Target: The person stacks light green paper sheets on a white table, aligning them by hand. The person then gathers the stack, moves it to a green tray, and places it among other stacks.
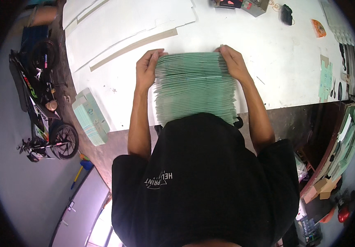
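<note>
A thick stack of green folded card sheets lies on the white table in front of my body, its many edges fanned in rows from near to far. My left hand grips the far left corner, with thumb and fingers closed around it. At the far right corner my right hand does the same, its fingers curled over the edge. My black shirt hides the near end of the stack.
Large white sheets and a brown strip lie at the far left. A bundle of flat green cartons sits at the left table edge. Scissors and a green card piece lie right. A motorbike stands left.
</note>
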Tool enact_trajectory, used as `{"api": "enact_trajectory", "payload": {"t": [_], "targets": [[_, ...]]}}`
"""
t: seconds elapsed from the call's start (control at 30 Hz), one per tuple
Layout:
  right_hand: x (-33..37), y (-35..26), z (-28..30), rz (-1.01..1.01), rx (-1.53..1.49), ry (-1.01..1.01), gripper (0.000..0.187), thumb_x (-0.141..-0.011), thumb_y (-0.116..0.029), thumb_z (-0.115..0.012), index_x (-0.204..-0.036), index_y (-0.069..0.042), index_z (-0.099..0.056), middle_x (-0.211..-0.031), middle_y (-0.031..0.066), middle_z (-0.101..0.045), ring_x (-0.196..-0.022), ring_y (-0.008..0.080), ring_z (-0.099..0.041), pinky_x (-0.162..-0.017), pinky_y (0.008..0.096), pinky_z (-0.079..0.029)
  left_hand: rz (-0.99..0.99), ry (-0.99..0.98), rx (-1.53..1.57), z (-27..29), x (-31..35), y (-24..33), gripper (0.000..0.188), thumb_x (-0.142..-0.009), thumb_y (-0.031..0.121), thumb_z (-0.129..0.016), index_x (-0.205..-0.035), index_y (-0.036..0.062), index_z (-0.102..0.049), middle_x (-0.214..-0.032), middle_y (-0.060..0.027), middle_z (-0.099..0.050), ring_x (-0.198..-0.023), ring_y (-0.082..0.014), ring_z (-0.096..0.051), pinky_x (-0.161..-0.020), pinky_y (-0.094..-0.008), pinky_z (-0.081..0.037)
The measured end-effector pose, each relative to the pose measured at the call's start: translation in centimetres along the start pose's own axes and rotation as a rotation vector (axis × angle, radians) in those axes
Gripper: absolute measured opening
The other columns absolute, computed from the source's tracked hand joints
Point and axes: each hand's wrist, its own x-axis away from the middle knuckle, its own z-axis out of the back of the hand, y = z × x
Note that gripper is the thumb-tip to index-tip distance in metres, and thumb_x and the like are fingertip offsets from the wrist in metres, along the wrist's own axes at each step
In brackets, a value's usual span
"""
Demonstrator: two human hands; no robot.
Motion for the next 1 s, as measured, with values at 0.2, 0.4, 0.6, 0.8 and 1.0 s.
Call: {"api": "enact_trajectory", "payload": {"t": [0.2, 0.4, 0.6, 0.8, 1.0], "targets": [[12.2, 1.8, 1.3, 0.131, 0.140, -0.285, 0.045, -0.096, -0.037, -0.073, -0.126, -0.004, -0.070, -0.113, 0.0185, -0.071, -0.105, 0.0343, -0.067, -0.099, 0.0436, -0.050, -0.058, -0.447, -0.605, 1.3, 11.0, 2.8, 0.068, -0.081, 0.024, -0.083, -0.140, 0.0008, -0.060, -0.119, -0.0136, -0.074, -0.114, -0.0417, -0.069, -0.111, -0.0481, -0.049], [14.4, -3.2, 2.6, 0.158, 0.425, -0.537, 0.122, -0.062, -0.035, -0.095, -0.163, -0.010, -0.031, -0.159, 0.0266, -0.042, -0.150, 0.0444, -0.040, -0.131, 0.0639, -0.017, -0.127, -0.667, -0.998, -1.1, 13.2, 7.7, 0.120, -0.060, 0.024, -0.090, -0.162, -0.0014, -0.032, -0.142, -0.0296, -0.051, -0.140, -0.0431, -0.048, -0.127, -0.0542, -0.029], [14.4, -3.0, 0.7, 0.249, 0.628, -0.407, 0.128, -0.056, -0.034, -0.099, -0.161, -0.005, -0.031, -0.153, 0.0272, -0.044, -0.147, 0.0449, -0.042, -0.129, 0.0648, -0.021, -0.176, -0.464, -1.089, -3.4, 14.2, 4.9, 0.103, -0.060, 0.011, -0.086, -0.151, -0.0061, -0.043, -0.138, -0.0285, -0.052, -0.136, -0.0414, -0.050, -0.119, -0.0530, -0.037], [13.6, -0.2, 0.1, 0.396, 0.552, -0.290, 0.107, -0.062, -0.042, -0.100, -0.148, -0.003, -0.049, -0.144, 0.0237, -0.055, -0.134, 0.0428, -0.053, -0.116, 0.0556, -0.041, -0.345, -0.397, -1.034, -3.6, 13.8, 2.8, 0.079, -0.071, 0.015, -0.090, -0.139, -0.0034, -0.052, -0.138, -0.0233, -0.060, -0.125, -0.0405, -0.060, -0.107, -0.0508, -0.048], [10.5, -2.0, 0.6, 0.517, 0.498, -0.112, 0.083, -0.068, -0.040, -0.097, -0.133, -0.003, -0.063, -0.129, 0.0175, -0.068, -0.119, 0.0386, -0.064, -0.107, 0.0490, -0.048, -0.453, -0.251, -0.962, -3.0, 11.1, 4.0, 0.065, -0.072, 0.029, -0.095, -0.123, 0.0021, -0.066, -0.108, -0.0186, -0.074, -0.098, -0.0377, -0.072, -0.085, -0.0462, -0.058]]}}
